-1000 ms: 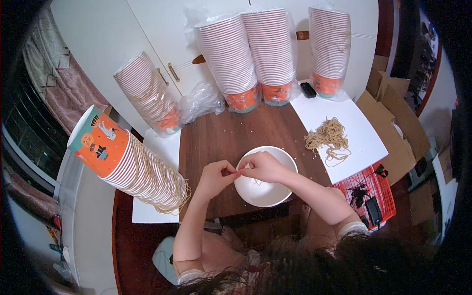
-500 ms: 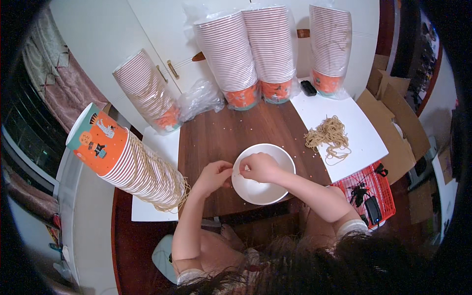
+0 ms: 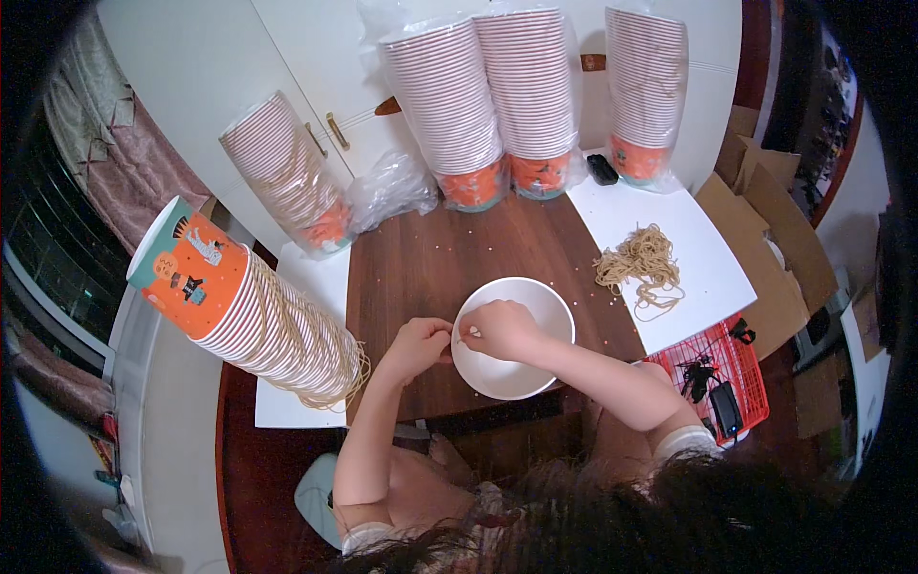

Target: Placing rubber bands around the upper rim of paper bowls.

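A round white tub stands on the brown table in front of me, its opening facing up. My left hand is at the tub's left rim, fingers bent and closed at the tips. Over the inside of the tub, my right hand pinches near the same rim. A small pale speck shows at its fingertips, too small to name. What the left fingers hold, if anything, is hidden. To the left leans a tall stack of orange and teal paper tubs, with tan cords hanging along it.
A tangled pile of tan cord lies on the white board at right. Plastic-wrapped tub stacks stand along the back, beside crumpled plastic and a small black object. A red basket and cardboard boxes are at right.
My right hand has shifted slightly, with the pale speck now nearer the left rim. My left hand has barely moved, and the tub keeps its place.
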The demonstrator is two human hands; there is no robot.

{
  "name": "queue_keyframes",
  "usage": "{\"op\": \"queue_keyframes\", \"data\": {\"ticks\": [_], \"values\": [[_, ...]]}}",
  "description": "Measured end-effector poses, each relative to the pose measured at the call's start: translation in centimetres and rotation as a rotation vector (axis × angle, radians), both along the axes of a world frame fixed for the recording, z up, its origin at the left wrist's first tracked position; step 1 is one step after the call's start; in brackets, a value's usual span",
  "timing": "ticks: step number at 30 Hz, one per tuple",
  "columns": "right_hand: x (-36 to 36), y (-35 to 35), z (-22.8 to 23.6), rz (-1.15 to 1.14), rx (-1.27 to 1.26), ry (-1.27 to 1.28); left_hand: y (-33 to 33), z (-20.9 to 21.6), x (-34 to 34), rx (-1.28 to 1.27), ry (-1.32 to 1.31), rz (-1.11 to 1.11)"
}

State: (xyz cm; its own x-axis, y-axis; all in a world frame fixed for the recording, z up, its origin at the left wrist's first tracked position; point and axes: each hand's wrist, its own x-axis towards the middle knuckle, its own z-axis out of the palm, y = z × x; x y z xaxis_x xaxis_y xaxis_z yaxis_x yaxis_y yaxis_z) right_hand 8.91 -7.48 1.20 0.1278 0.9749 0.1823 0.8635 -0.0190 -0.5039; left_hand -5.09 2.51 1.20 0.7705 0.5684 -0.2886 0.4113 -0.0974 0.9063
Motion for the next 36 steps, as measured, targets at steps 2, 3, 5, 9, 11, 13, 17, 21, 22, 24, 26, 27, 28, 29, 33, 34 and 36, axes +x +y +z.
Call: {"op": "queue_keyframes", "data": {"ticks": [2, 3, 5, 9, 11, 13, 17, 21, 22, 24, 26, 27, 28, 29, 33, 34, 36], "values": [[-0.2, 0.1, 0.1, 0.006, -0.002, 0.009, 0.0, 0.0, -0.1, -0.013, -0.016, 0.006], [-0.1, 0.1, 0.1, 0.008, -0.005, 0.015, 0.0, 0.1, -0.1, 0.001, -0.015, -0.005], [0.0, 0.1, 0.0, 0.005, -0.013, 0.017, 0.0, 0.2, 0.0, 0.014, -0.013, -0.017], [-0.2, 0.0, 0.8, -0.004, -0.063, -0.002, 0.2, 0.5, -0.4, 0.133, 0.016, -0.087], [-0.2, 0.1, 0.7, 0.003, -0.058, -0.001, 0.2, 0.8, -0.4, 0.213, 0.049, -0.119], [-0.1, 0.1, 0.5, 0.004, -0.056, 0.001, 0.0, 1.2, -0.3, 0.210, 0.084, -0.131], [-0.2, 0.2, 0.4, 0.014, -0.055, 0.007, 0.2, 0.9, -0.3, 0.185, 0.058, -0.117], [-0.3, 0.4, 0.4, 0.037, -0.066, -0.017, 0.1, 1.1, -0.4, 0.207, 0.068, -0.114], [-0.3, 0.4, 0.3, 0.036, -0.067, -0.017, 0.0, 1.2, -0.4, 0.211, 0.065, -0.113], [-0.3, 0.4, 0.2, 0.030, -0.046, -0.013, -0.3, 1.7, -0.2, 0.251, 0.103, -0.103], [-0.2, 0.5, -0.1, 0.029, -0.051, -0.024, -0.4, 1.6, 0.0, 0.292, 0.141, -0.093], [-0.3, 0.6, -0.2, 0.032, -0.057, -0.033, -0.2, 1.3, -0.2, 0.308, 0.133, -0.096], [-0.3, 0.6, 0.0, 0.033, -0.055, -0.033, 0.0, 1.1, -0.3, 0.325, 0.124, -0.100], [-0.3, 0.4, 0.2, 0.051, -0.053, -0.045, 0.1, 1.0, -0.4, 0.326, 0.125, -0.098], [0.1, 0.3, 0.1, 0.068, -0.113, -0.106, 1.7, 0.3, -1.3, 0.391, 0.151, -0.104], [0.2, 0.2, 0.3, 0.066, -0.111, -0.108, 2.2, 0.2, -1.6, 0.244, 0.112, -0.060], [0.6, 0.1, 0.7, 0.034, -0.234, -0.075, 2.8, 0.8, -2.0, 0.133, 0.052, 0.004]]}}
